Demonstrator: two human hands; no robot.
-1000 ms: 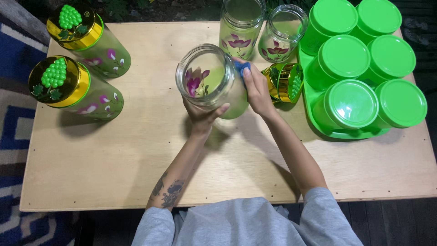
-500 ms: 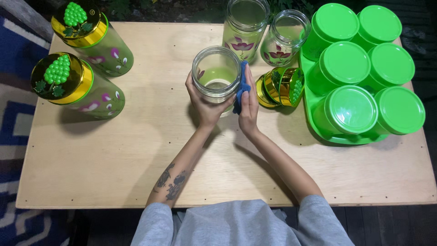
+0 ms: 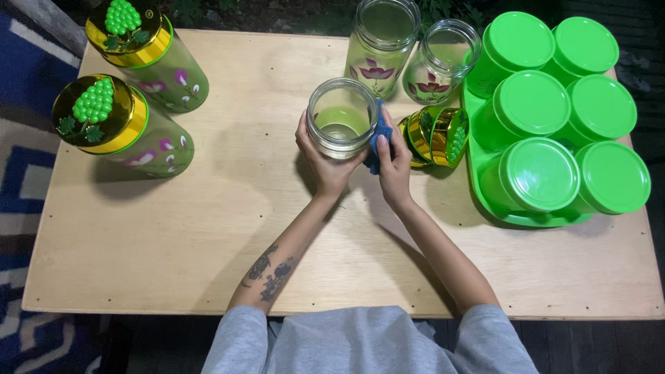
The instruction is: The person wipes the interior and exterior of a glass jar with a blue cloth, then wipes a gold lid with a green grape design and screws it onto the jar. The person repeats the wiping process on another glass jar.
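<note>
An open glass jar point(image 3: 341, 118) stands upright on the wooden table point(image 3: 208, 228), a little far of the table's middle, its mouth facing straight up at the camera so that its long axis runs vertically. The left hand point(image 3: 325, 163) cups the jar from the near-left side, thumb and fingers wrapped part way round the wall, closed firmly on the glass. The right hand point(image 3: 395, 156) lies just to the right of the jar, fingers nearly flat and pointing far, pressing a blue cloth point(image 3: 377, 138) against the jar's right wall; the cloth is pinched between the fingers and the glass rather than bunched in a fist. Both hands are thus touching the jar, one on either flank, with the jar lying between them and slightly farther away than the wrists. Just right of the right hand, gold lids point(image 3: 436, 135) lie tipped on edge, near a green tray point(image 3: 485, 201) of green-lidded containers. Two more open jars point(image 3: 415, 48) stand beyond, and two lidded floral jars point(image 3: 128, 90) stand at far left, well apart.
</note>
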